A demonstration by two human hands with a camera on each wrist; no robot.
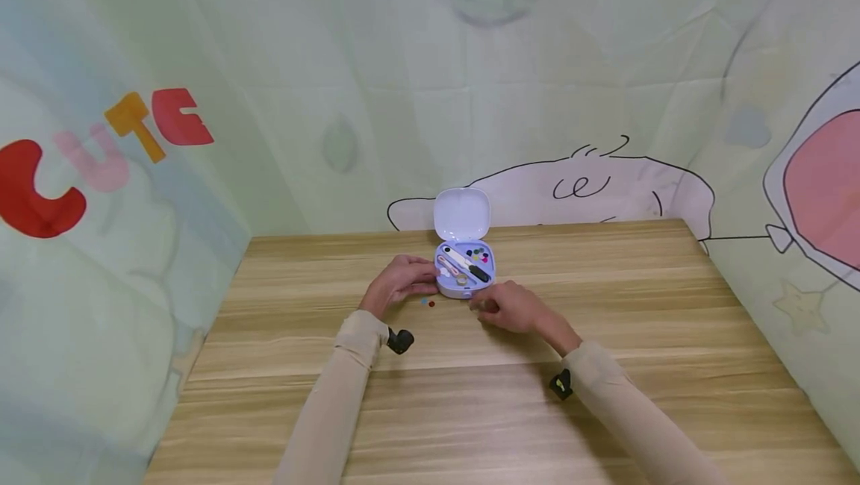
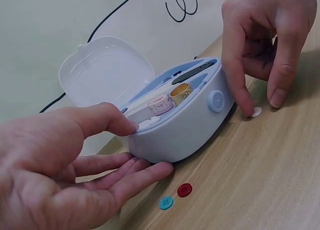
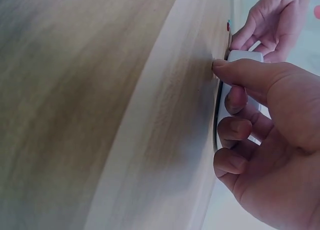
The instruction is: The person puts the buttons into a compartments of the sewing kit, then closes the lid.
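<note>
A: What shows at the far left?

B: Cartoon letters (image 1: 128, 113) spell "CUTE" on a wall hanging (image 1: 282, 37) beyond the left edge of the bench (image 1: 235, 395).

A: And the first of the hands?

B: The left hand (image 1: 403, 276), in a beige sleeve (image 1: 329, 410), meets the left side of a sewing box (image 2: 172, 135). Its thumb touches the rim; its fingers, well apart from the thumb, stretch along the lower wall.

A: What lies beside it?

B: A blue button (image 2: 166, 202) and a red button (image 2: 184, 190), just beside each other on the bench, by the box's front left corner.

A: Where is the box itself?

B: Near the middle of the bench's back edge, its lid (image 1: 462, 214) raised at the rear. A tape measure (image 2: 160, 106) and a gold thimble (image 2: 181, 93) sit in the front left compartment, a black-handled tool (image 1: 480, 273) lies diagonally, and coloured buttons (image 1: 478, 254) fill the back right.

A: And at right?

B: The right hand (image 1: 512, 307), before the box's front right corner, one fingertip touching a white button (image 2: 256, 112) on the bench, its thumb apart. Farther right, a pink balloon (image 1: 829, 186) is printed on the hanging beyond the bench's right edge.
</note>
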